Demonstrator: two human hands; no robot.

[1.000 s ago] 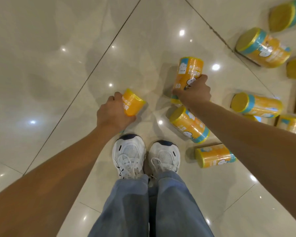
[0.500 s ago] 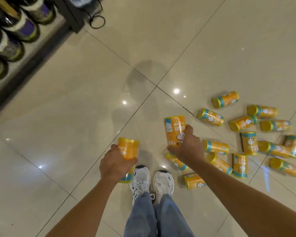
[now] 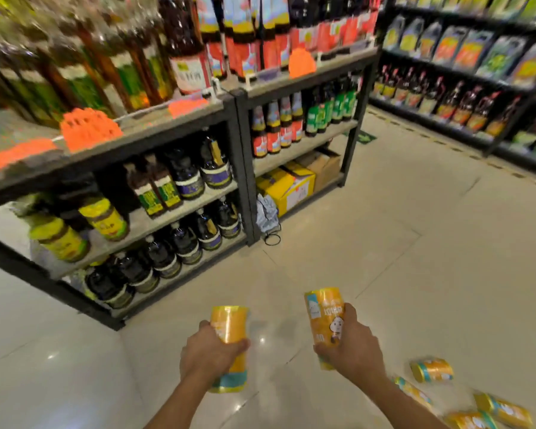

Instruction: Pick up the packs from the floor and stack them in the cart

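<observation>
My left hand (image 3: 209, 354) grips a yellow cylindrical pack (image 3: 228, 325) with a teal band at its lower end, held upright at the bottom centre. My right hand (image 3: 351, 348) grips a second yellow pack (image 3: 324, 311) with a cartoon face, also upright. Several more yellow packs lie on the tiled floor at the lower right, among them one (image 3: 432, 370) on its side and another (image 3: 505, 410) near the corner. No cart is in view.
A black metal shelf unit (image 3: 239, 125) with dark bottles and jars stands ahead on the left. Cardboard boxes (image 3: 291, 184) sit on its bottom shelf. Another stocked shelf (image 3: 464, 75) runs along the far right. Pale floor tiles (image 3: 384, 243) stretch between them.
The view has risen from the floor and my feet to the shelves ahead. Both hands have lifted their packs off the floor, and the scattered packs have slid to the lower right corner.
</observation>
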